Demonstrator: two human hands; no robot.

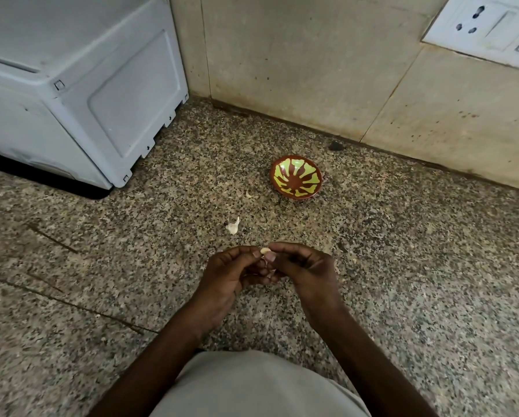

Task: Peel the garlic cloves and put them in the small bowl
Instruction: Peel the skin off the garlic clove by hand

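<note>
Surface: speckled granite counter [402,266], polished, grey-brown grain; beige tiled wall [312,70] along its far edge, white socket plate [492,25] at the upper right.
Far-left corner: white plastic appliance [71,85], boxy, ribbed panel facing the work area.
Garlic clove in hand: garlic clove [265,251], pale cream, small and curved, held above the counter toward the near edge, midway across; only its tip shows between the fingertips, so its long axis cannot be told.
Left hand: left hand [228,275], fingers curled, thumb and forefinger pinching the clove from the left.
Right hand: right hand [306,269], fingers curled, thumb and forefinger pinching the same clove from the right; thin papery skin appears to hang below the pinch.
Key relation: small bowl [296,179] stands beyond the hands toward the far edge, slightly to the right; the right hand is the nearer, judged the natural one to carry the clove over.
Bowl: round, shallow, glossy brown with yellow-green ray pattern; no cloves visible inside.
Loose items: second garlic clove [233,226], unpeeled, whitish, with a pointed tail, lies between hands and bowl; a small skin flake [248,194] lies just left of the bowl.
Stage: peeling judged under way.
</note>
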